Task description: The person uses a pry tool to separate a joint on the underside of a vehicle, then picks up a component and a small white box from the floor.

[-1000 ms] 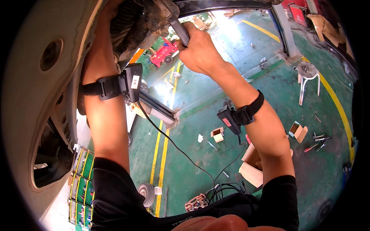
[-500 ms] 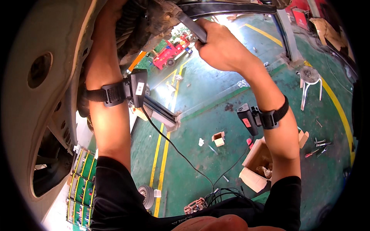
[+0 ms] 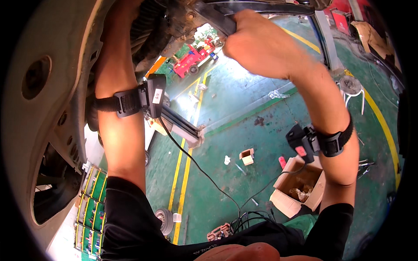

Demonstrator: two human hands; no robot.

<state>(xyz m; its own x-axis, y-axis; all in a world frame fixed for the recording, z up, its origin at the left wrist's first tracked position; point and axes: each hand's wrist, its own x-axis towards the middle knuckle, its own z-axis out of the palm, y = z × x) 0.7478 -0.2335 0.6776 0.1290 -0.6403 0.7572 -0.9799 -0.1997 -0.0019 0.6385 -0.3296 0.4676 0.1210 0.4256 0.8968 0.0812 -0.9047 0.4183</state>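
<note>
Overhead is the rusty, dirty underside of a vehicle [image 3: 183,24], beside a dark ribbed rubber boot [image 3: 150,19]. My right hand [image 3: 261,43] is closed around the end of a dark flat metal bar [image 3: 217,19], which reaches up to the metal parts at the top. The bar's far end cannot be made out against them. My left hand [image 3: 124,13] reaches up beside the ribbed boot, close to the pale body panel [image 3: 65,30]. Its fingers are hidden at the top edge, so its grip does not show. Each forearm wears a black strap with a small device.
A cable [image 3: 196,169] hangs from the left device, and another runs from the right one. On the green floor lie an open cardboard box [image 3: 283,195], a small carton [image 3: 247,156] and a wheel [image 3: 164,221]. A metal stool [image 3: 350,86] stands right; lift posts [image 3: 328,39] rise nearby.
My right hand and the bar's gripped end have moved up slightly, and the hand is blurred. My right forearm and elbow have swung right and down. My left arm has barely shifted.
</note>
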